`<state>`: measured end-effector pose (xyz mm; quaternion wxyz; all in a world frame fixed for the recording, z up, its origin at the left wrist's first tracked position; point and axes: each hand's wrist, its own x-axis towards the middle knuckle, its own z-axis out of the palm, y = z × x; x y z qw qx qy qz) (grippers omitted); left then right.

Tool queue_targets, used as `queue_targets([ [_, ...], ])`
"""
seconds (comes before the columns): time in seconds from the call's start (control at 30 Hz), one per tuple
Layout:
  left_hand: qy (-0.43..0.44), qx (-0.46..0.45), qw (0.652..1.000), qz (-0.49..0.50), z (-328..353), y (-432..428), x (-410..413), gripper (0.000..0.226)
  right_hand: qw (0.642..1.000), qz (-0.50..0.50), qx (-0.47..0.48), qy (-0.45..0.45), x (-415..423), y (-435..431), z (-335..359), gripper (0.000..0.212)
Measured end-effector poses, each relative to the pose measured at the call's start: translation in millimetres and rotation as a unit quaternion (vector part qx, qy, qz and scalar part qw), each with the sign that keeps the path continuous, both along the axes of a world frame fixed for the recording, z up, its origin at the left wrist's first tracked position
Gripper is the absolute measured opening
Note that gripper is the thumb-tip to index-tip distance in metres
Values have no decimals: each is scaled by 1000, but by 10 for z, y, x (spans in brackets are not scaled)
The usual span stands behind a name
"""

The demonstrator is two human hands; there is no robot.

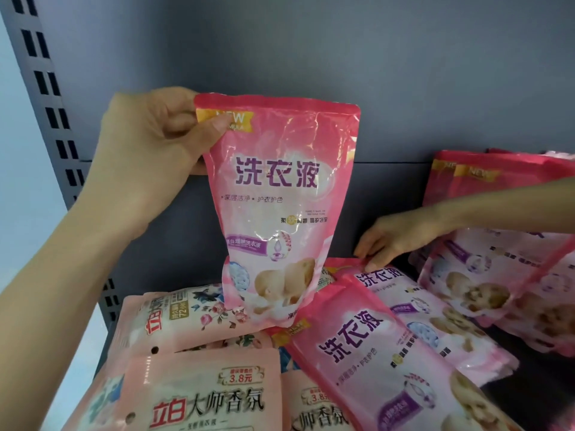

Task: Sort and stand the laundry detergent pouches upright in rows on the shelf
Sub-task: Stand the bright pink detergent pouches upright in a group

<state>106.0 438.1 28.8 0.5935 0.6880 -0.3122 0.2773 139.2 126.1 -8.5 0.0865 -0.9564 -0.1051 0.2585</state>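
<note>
My left hand (155, 141) grips the top left corner of a bright pink detergent pouch (280, 197) and holds it upright above the pile. My right hand (395, 237) reaches in from the right and pinches the top edge of a second pink pouch (435, 315) that lies flat. A third pink pouch (373, 362) lies flat in front of it. Pale peach floral pouches (199, 396) lie flat at the front left. At the right, more pink pouches (485, 275) lean upright against the back panel.
The grey shelf back panel (342, 57) rises behind everything. A perforated upright post (53, 113) runs down the left side. A patch of dark shelf floor (535, 368) shows at the front right between the pouches.
</note>
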Motion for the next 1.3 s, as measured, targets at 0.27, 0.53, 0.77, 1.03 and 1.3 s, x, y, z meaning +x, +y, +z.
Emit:
queue_targets([
  [0.27,9,9,1000,-18,0,15,-18,12,998,28,-52,-9,-29,-64,-133,37],
  [0.53,12,7,1000,-20,0,12,-40,13,997,46,-59,19,-10,-101,-115,25],
  [0.77,14,4,1000,-22,-6,12,-51,12,996,43,-17,81,32,-57,-92,22],
  [1.03,6,12,999,-33,19,-39,-65,13,998,46,27,44,-54,-112,-188,9],
  [1.3,-4,7,999,-33,24,-58,-68,14,997,59,-19,-38,-125,-59,-24,26],
])
